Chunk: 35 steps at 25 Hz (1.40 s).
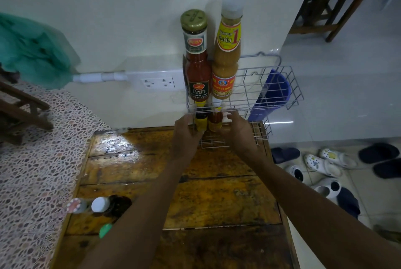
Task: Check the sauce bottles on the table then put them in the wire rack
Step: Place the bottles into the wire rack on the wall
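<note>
Head view: left hand (187, 132) and right hand (239, 130) reach the wire rack (280, 86) at the table (217, 199) far edge; finger grip can't be told. Ketchup bottle (197, 69) & yellow sauce bottle (225, 67) stand in upper tier; three more bottles (99, 204) at table's near-left edge.

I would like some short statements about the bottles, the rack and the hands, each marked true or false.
1. Two tall bottles stand in the wire rack upper tier: a red sauce bottle and a yellow sauce bottle. True.
2. The red sauce bottle has a white cap. False: its cap is gold-green.
3. Both the left hand and right hand are at the lower tier. True.
4. No bottles remain on the wooden table. False: several stand near its left edge, such as the white-capped bottle.
</note>
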Tool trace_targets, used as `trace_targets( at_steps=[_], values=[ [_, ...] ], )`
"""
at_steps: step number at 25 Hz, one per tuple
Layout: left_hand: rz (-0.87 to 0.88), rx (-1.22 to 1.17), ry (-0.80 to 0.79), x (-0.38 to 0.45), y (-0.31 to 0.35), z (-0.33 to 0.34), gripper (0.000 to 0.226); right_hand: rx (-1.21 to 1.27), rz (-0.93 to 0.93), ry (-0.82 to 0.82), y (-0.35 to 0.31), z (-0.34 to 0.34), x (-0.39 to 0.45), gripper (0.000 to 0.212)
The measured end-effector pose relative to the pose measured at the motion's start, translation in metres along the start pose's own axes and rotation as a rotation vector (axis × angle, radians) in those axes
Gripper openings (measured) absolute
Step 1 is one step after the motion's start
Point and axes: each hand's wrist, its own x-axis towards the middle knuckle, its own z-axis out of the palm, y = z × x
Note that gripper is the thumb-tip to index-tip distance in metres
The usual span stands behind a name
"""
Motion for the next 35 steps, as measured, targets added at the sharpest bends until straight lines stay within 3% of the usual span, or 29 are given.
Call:
trace_targets(
  at_steps=[4, 8, 13, 17, 22, 29, 32, 35],
  values=[
    [-0.145, -0.117, -0.014, -0.105, -0.006, -0.017, 0.047, -0.167, -0.167, 0.074, -0.028, -0.006, -0.062, 0.035],
    [-0.292, -0.165, 0.011, -0.246, -0.061, -0.046, 0.019, -0.152, -0.266, -0.101, -0.064, 0.034, -0.119, 0.052],
    [-0.587, -0.127, 0.287, -0.310, -0.132, -0.116, 0.029, -0.164, -0.331, -0.367, -0.107, 0.114, -0.165, 0.064],
    [-0.486, -0.034, 0.333, -0.283, -0.166, -0.149, 0.061, -0.102, -0.237, -0.505, -0.139, 0.159, -0.180, 0.077],
    [-0.299, -0.016, 0.206, -0.251, -0.182, -0.152, 0.052, 0.036, -0.212, -0.569, -0.154, 0.184, -0.177, 0.067],
    [-0.163, -0.124, 0.162, -0.259, -0.174, -0.145, 0.041, 0.080, -0.102, -0.394, -0.127, 0.144, -0.199, 0.068],
    [-0.079, -0.141, 0.105, -0.238, -0.125, -0.126, 0.030, 0.176, -0.059, -0.212, -0.103, 0.085, -0.193, 0.060],
    [0.037, -0.129, 0.043, -0.195, -0.059, -0.090, 0.040, 0.171, -0.032, 0.023, -0.082, 0.016, -0.170, 0.056]
  ],
)
